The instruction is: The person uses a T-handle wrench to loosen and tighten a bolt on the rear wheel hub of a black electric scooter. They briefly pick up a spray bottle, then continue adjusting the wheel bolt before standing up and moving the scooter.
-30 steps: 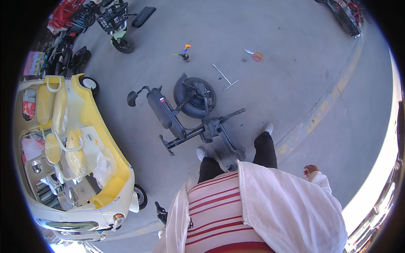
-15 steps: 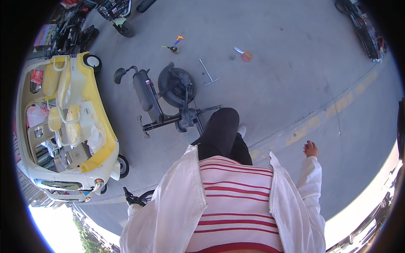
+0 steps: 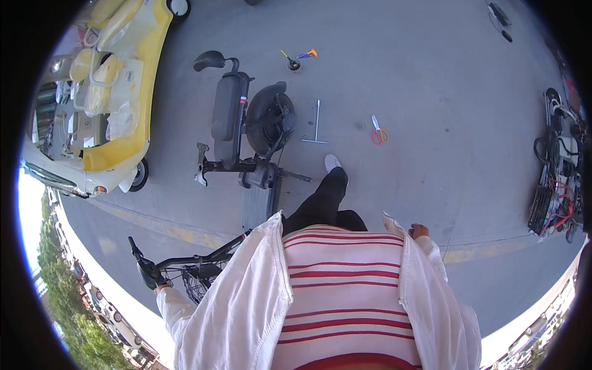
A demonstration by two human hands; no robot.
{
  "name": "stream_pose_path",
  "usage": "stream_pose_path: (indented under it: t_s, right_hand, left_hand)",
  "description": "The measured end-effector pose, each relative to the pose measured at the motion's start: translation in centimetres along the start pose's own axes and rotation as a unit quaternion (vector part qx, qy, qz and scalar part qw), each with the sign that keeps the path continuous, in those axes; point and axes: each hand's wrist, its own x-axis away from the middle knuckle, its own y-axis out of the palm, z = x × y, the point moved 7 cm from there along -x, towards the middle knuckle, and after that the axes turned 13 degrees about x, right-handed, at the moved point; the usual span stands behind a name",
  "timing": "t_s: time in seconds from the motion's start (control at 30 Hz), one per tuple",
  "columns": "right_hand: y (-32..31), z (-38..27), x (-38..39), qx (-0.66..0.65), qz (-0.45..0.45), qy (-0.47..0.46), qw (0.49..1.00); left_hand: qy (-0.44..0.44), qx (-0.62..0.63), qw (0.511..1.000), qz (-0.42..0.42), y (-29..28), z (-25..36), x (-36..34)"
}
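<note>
At the lower left, my left hand [image 3: 161, 287] is closed at the end of a black handlebar [image 3: 191, 260]; dark grip parts hide most of its fingers. The bar belongs to a black electric bike with a wire basket [image 3: 200, 282]. Beyond it lie the black footboard [image 3: 260, 206], a thick-tyred wheel [image 3: 269, 120], a long padded seat [image 3: 226, 111] and a saddle [image 3: 209, 60]. My jacket hides part of the bike's front. On the other side, my right hand [image 3: 420, 230] hangs by my jacket, fingers curled in, with nothing visible in it.
On the grey floor ahead lie a T-shaped metal wrench [image 3: 317, 123], orange-handled scissors [image 3: 379, 131], a small ring [image 3: 361, 126], and a small pot [image 3: 293, 64] beside an orange-handled tool [image 3: 308, 53]. A yellow-white cart [image 3: 126, 123] stands left; piled parts [image 3: 558, 166] lie right.
My view has turned and shifted. My left hand and the handlebar have come further out to the left. My right hand has drawn in against my jacket, and one foot has stepped forward.
</note>
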Motion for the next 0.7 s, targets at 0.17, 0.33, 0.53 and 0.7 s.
stream_pose_path:
  t_s: [0.17,0.33,0.53,0.7]
  right_hand:
    - [-1.6,-22.1,-6.6,0.112,-0.021,-0.118,0.986]
    - [8.0,-46.2,-6.2,0.212,-0.104,-0.247,0.94]
    - [24.8,-72.0,3.3,0.327,-0.195,-0.435,0.816]
    - [43.0,-78.2,27.9,0.389,-0.266,-0.621,0.626]
  left_hand:
    - [-0.269,0.372,0.884,0.085,4.9,-1.6,12.6]
    - [-0.211,0.433,0.869,0.115,-3.1,1.0,24.8]
    - [-0.317,0.501,0.793,0.142,-2.8,3.2,34.0]
    - [-0.311,0.491,0.804,0.128,-1.4,-0.6,34.5]
